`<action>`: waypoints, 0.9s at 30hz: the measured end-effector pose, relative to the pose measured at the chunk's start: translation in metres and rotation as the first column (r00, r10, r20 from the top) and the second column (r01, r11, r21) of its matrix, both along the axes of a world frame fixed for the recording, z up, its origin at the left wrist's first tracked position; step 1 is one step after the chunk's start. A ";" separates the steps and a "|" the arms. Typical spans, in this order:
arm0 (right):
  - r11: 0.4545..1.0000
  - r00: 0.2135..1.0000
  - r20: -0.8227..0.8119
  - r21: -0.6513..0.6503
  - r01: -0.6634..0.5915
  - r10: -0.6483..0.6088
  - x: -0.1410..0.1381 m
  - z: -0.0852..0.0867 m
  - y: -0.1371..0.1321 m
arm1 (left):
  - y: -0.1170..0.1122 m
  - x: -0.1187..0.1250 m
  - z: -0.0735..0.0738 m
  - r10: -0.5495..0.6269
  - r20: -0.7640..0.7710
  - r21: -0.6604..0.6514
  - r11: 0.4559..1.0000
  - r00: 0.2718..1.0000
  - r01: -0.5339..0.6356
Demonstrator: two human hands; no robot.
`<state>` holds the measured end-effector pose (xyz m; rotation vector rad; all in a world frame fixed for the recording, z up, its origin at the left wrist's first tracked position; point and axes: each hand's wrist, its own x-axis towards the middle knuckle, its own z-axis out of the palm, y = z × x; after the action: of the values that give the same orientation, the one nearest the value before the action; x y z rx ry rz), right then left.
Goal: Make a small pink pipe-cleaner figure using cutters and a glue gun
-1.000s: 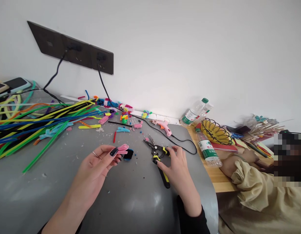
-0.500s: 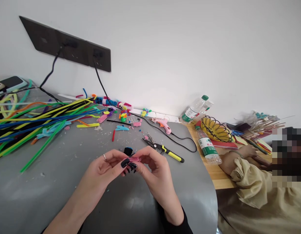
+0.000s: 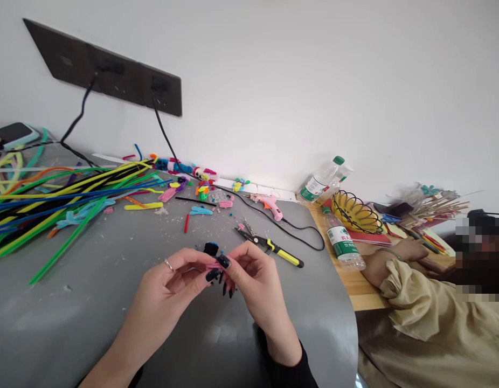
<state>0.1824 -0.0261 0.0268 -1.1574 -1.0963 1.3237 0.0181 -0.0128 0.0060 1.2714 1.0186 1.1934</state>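
Note:
Between my fingertips is a small folded piece of pink pipe cleaner [image 3: 213,265], largely covered by the fingers. My left hand [image 3: 172,291] pinches it from the left, and my right hand [image 3: 253,283] grips its other end. Just behind the fingers sits a small black fuzzy piece [image 3: 211,248] with a little blue on it. Yellow-and-black wire pliers [image 3: 269,245] lie open on the grey table beyond my right hand. Farther back are a light-blue folded pipe cleaner [image 3: 201,210] and a short red piece [image 3: 186,223].
A heap of long pipe cleaners [image 3: 71,199] covers the table's left. A pink glue gun [image 3: 268,205] trails its cord on the right. Water bottles [image 3: 344,245] and a yellow wire basket [image 3: 354,213] stand near a person's sleeve [image 3: 415,296]. Small pipe-cleaner figures [image 3: 172,166] line the wall.
My right thumb has shifted up over the pink piece, and my left thumb now sits lower. The view has moved slightly; the things on the table stay in place.

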 end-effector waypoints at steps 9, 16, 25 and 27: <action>0.998 0.995 -0.083 0.043 -0.052 0.056 -0.002 -0.001 -0.005 | -0.003 -0.004 0.003 0.051 -0.088 0.117 0.992 0.995 -0.041; 0.997 0.997 0.024 0.021 -0.081 0.080 0.003 0.001 -0.008 | 0.000 -0.008 0.008 -0.036 -0.114 0.159 0.986 0.993 0.054; 0.999 0.998 0.063 0.051 0.005 -0.008 -0.001 -0.003 -0.011 | 0.002 -0.007 0.008 -0.067 -0.121 0.152 0.985 0.990 0.085; 0.996 0.994 0.099 0.083 0.036 -0.045 -0.002 -0.003 -0.012 | 0.000 -0.006 0.007 -0.052 -0.155 0.149 0.986 0.987 0.076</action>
<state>0.1799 -0.0385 0.0242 -1.1902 -1.1827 1.1892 0.0122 -0.0126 0.0131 1.5247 1.0006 1.1582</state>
